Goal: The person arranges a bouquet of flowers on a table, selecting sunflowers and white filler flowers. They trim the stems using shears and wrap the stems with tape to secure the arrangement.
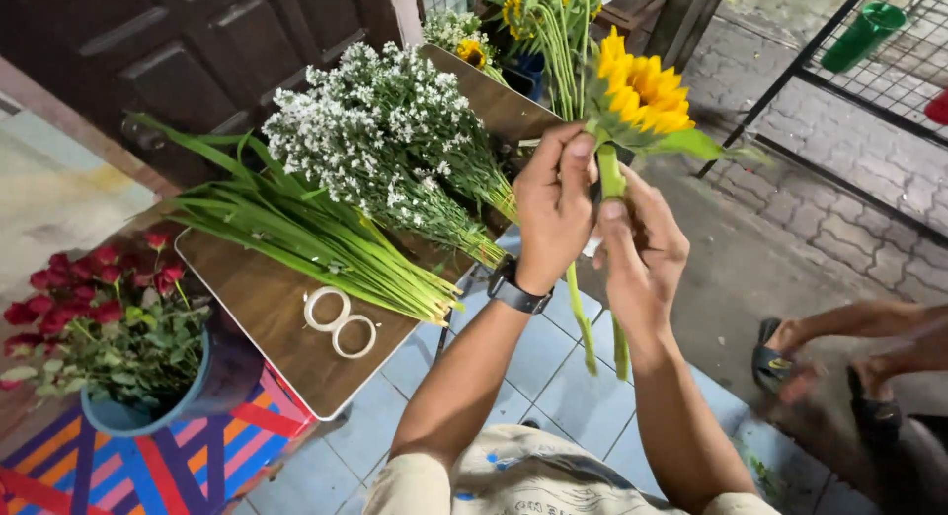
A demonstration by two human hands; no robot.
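Holding a single sunflower (640,92) up at centre frame, both hands are seen from above. The left hand (553,211), with a dark wristwatch (515,294), is closed around the top of the green stem just beneath the bloom; the fingers of the right hand (642,253) are curled around the stem a little lower. The step in hand appears to be stripping or tidying the stem, judged from the grip; a careful pull along the stem would be called for, without snapping the head.

At left, a wooden bench (267,308) carries white filler flowers (380,130), long green leaves (316,240) and two tape rolls (341,322). A blue pot of red roses (109,322) stands at lower left. More sunflowers (548,11) are seen at the top.

What lies between the palms is hidden. Another person's feet in sandals (849,362) are cut off at the right edge
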